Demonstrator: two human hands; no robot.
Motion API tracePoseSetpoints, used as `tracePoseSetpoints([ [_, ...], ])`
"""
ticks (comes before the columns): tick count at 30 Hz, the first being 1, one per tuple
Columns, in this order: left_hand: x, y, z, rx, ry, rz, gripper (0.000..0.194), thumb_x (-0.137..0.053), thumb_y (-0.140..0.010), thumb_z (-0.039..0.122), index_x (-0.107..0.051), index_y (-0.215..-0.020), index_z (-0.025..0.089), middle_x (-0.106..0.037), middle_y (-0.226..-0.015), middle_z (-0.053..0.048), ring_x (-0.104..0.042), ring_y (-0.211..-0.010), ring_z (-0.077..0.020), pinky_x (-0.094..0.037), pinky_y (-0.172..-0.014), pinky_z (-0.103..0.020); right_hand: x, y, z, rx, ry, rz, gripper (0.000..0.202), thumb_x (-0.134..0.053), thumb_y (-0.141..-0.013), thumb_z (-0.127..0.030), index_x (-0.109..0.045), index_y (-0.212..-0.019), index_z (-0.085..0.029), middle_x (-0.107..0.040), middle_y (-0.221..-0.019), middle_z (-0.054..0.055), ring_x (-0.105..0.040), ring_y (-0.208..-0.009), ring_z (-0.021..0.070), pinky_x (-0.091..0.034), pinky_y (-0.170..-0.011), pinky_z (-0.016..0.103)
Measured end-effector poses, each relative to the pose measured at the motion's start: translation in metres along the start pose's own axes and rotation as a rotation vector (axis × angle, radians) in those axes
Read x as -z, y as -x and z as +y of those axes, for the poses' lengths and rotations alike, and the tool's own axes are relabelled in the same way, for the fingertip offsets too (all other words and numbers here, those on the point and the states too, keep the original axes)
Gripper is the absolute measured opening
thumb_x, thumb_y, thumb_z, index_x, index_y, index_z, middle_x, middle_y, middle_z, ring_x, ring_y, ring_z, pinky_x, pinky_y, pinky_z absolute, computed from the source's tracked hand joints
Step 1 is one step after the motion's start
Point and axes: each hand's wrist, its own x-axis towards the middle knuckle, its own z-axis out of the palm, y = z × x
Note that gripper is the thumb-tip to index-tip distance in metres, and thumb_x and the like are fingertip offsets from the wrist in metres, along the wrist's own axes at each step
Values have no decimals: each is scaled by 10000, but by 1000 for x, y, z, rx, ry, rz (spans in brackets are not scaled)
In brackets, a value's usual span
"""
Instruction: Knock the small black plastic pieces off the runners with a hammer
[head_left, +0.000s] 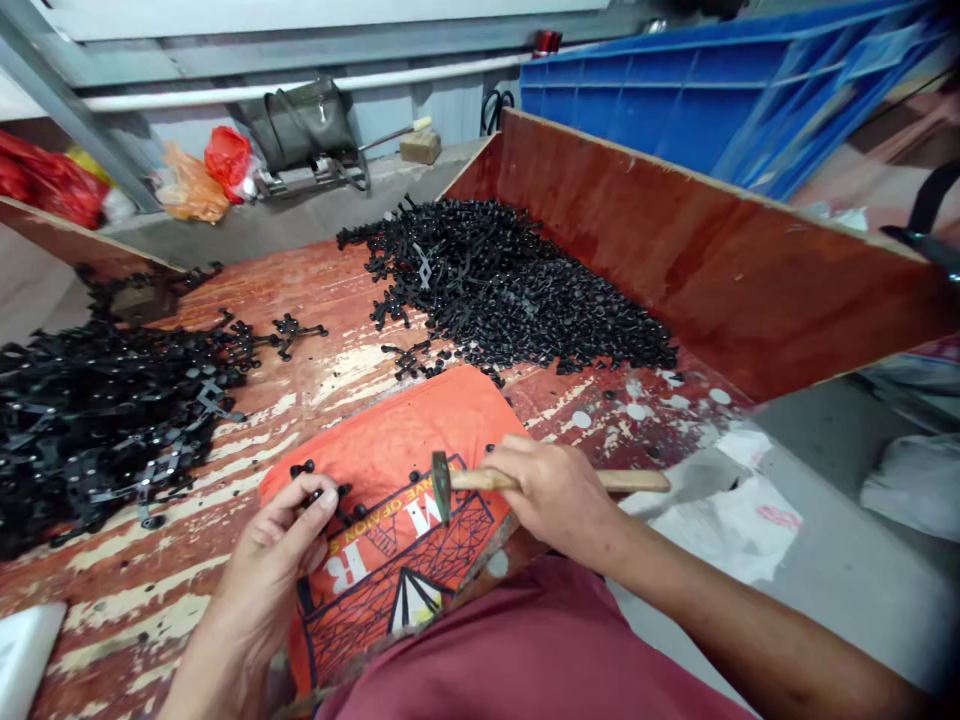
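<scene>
Right hand (551, 490) first: I have its fingers curled firmly round the handle of a hammer (476, 480), whose wooden end sticks out past the wrist side. The hammer's head points left, over an orange cloth (405, 425); I cannot tell whether it touches it. My left hand (281, 535) is across from it, at the left part of the cloth, thumb and forefinger drawn together on a black part (302, 468). I see only bits of that part, since the fingers cover the rest. Near its tips, more black shows on the cloth, close to some printed letters (346, 568).

Below the cloth I see a maroon shirt (525, 650). The cloth lies on a table (277, 290), reddish and scraped pale in streaks. Left of it sits a heap of linked black pieces (97, 420); beyond it, a bigger black heap (480, 280) spreads toward a red-brown board (660, 250) standing along the right. Pale discs (580, 420) lie right of the cloth.

Further out, a blue crate (630, 110) stands behind the board. Along the back I make out a dark bag (300, 125), a block (420, 147) to its right, and red and orange plastic bags (191, 190) to its left.
</scene>
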Motion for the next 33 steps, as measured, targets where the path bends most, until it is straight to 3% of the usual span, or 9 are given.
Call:
tracePoseSetpoints([
  [5, 3, 5, -4, -33, 14, 61, 412, -854, -629, 466, -632, -843, 194, -385, -643, 89, -217, -437, 0, -211, -405, -127, 11, -66, -24, -1, -90, -145, 160, -592, -905, -325, -714, -851, -235, -687, -761, 5, -583, -671, 148, -317, -584, 249],
  [11, 13, 14, -6, -18, -59, 158, 465, -863, -580, 506, -640, -835, 187, -447, -695, 60, -282, -496, -24, -231, -435, -121, -16, -116, -56, 48, -109, -315, 123, -742, -741, -410, -726, -722, -290, -655, -608, -44, -569, -562, 146, -301, -519, 247],
  [16, 15, 12, -9, 13, -53, 149, 479, -866, -569, 507, -635, -852, 198, -434, -664, 71, -244, -479, -19, -203, -431, -125, -16, -131, -55, 53, -88, -234, 192, -753, -754, -449, -725, -838, -279, -712, -776, -19, -608, -693, 164, -314, -558, 244],
  [19, 10, 12, -7, 23, -60, 133, 474, -849, -591, 519, -622, -850, 193, -435, -655, 71, -224, -462, -15, -163, -425, -128, 1, -126, -33, 42, -85, -122, 153, -620, -890, -381, -712, -948, -273, -712, -870, -3, -601, -740, 158, -307, -580, 250],
  [21, 7, 11, -5, 11, -67, 126, 478, -838, -602, 535, -617, -848, 189, -425, -653, 73, -221, -456, -11, -147, -426, -128, 11, -112, -10, 26, -81, -70, 164, -563, -931, -328, -700, -926, -237, -687, -816, 6, -580, -707, 152, -307, -588, 256],
  [24, 3, 6, -2, -5, -87, 110, 475, -824, -616, 553, -614, -827, 183, -363, -603, 90, -205, -441, -9, -137, -426, -129, 17, -78, 24, 34, -77, -76, 167, -640, -883, -282, -670, -737, -208, -622, -680, -17, -549, -645, 137, -314, -596, 253],
  [26, -1, -2, -1, -20, -101, 94, 444, -813, -634, 541, -617, -810, 183, -344, -565, 96, -180, -428, -14, -118, -412, -142, 13, -54, 37, 52, -80, -92, 132, -704, -837, -269, -678, -719, -215, -636, -738, -22, -571, -688, 131, -332, -616, 242],
  [30, -11, -15, 5, -81, -142, -3, 367, -805, -650, 481, -625, -778, 188, -387, -543, 84, -182, -414, -27, -102, -386, -174, -2, -25, 38, 43, -38, -17, 111, -640, -846, -161, -697, -773, -222, -641, -789, -20, -595, -716, 123, -339, -626, 233],
  [33, -16, -14, 12, -119, -143, 0, 350, -799, -657, 471, -626, -768, 187, -388, -537, 83, -186, -420, -31, -108, -396, -175, 0, -29, 30, 8, -5, 49, 146, -599, -859, -142, -670, -745, -199, -627, -748, -11, -587, -690, 130, -324, -608, 243],
])
